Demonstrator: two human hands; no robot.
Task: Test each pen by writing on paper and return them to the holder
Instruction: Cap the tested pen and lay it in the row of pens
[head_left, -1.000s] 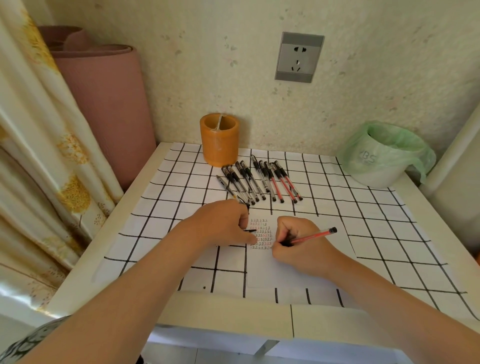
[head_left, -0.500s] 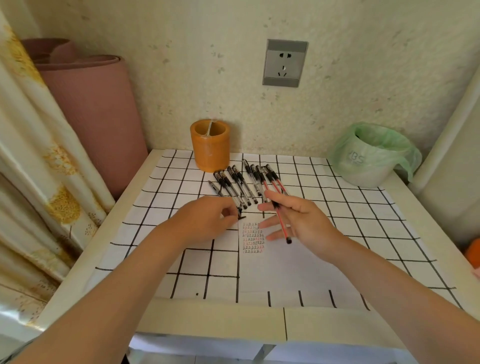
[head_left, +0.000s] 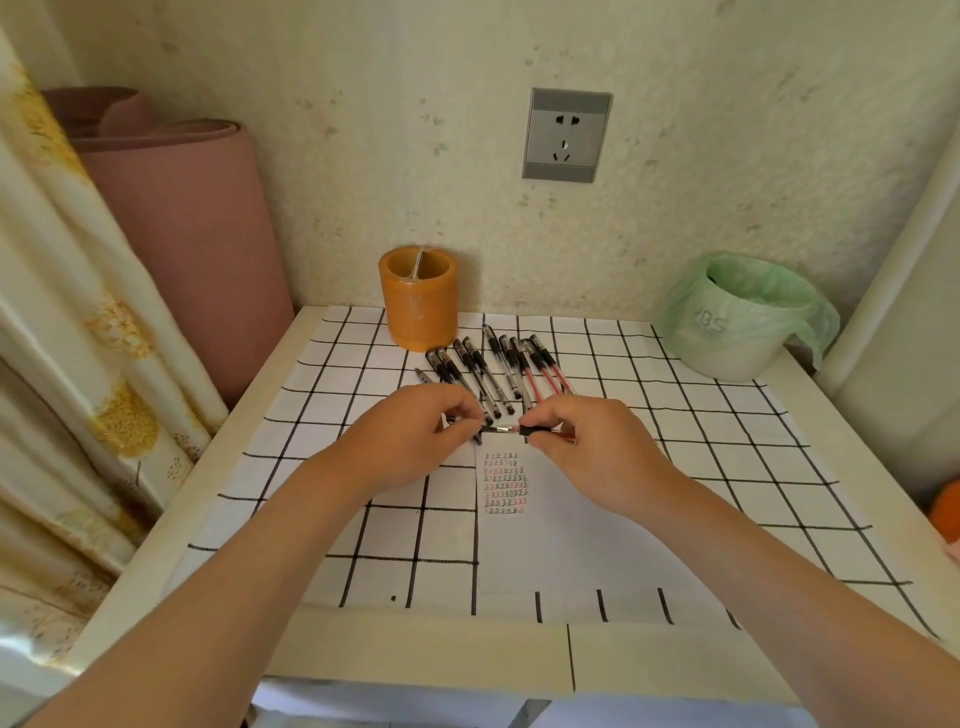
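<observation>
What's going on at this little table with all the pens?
A person is testing pens. The right hand holds a red pen while the left hand brings a cap to its tip, above the paper bearing rows of test scribbles. About ten more pens lie beside the orange holder.

We are in a home corner — floral curtain (head_left: 67, 312), wall socket (head_left: 566, 135), small bench (head_left: 415, 660) against papered wall.

Speckled wall (head_left: 363, 156) (socket (head_left: 566, 135) mounted), possibly curtain (head_left: 62, 322) left.
</observation>
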